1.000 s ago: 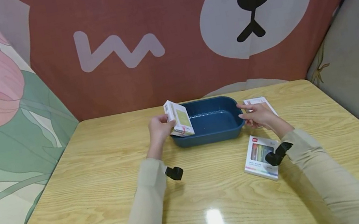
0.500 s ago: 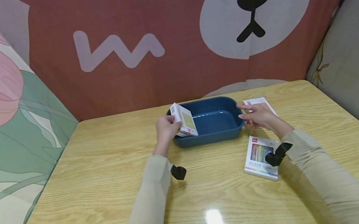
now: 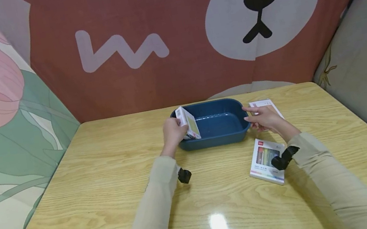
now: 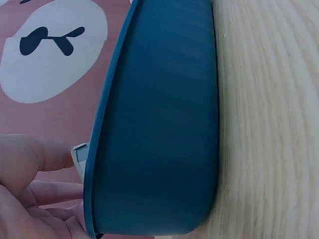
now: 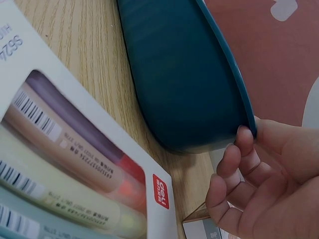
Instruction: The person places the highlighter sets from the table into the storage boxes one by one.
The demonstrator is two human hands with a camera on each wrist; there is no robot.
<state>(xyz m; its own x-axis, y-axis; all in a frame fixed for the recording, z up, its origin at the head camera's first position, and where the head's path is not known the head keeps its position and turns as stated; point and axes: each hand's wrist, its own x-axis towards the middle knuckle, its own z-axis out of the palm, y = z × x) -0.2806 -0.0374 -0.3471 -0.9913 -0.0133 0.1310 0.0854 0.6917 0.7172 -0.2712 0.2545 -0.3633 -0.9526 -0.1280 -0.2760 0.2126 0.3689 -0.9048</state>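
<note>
My left hand (image 3: 173, 133) grips a small white box with a yellow-green panel (image 3: 190, 124). The box leans at a tilt inside the left end of a dark blue plastic basin (image 3: 215, 140). In the left wrist view, only a corner of the box (image 4: 80, 155) shows past the rim, between the thumb and fingers. At the opposite end, my right hand (image 3: 264, 118) pinches the basin's rim. The right wrist view shows its thumb over the rim and its curled fingertips against the outer wall (image 5: 194, 94).
A white pack of highlighters (image 3: 265, 162) with a clear window lies in front of the basin, partly under the right wrist's camera. Another white box (image 3: 265, 103) lies behind the right hand. The basin stands near the wooden table's back edge, by a red printed cloth (image 3: 191, 76).
My left hand has moved right and slightly down with the white box, which has gone from over the basin's left rim to inside its left end. The right hand has stayed at the rim.
</note>
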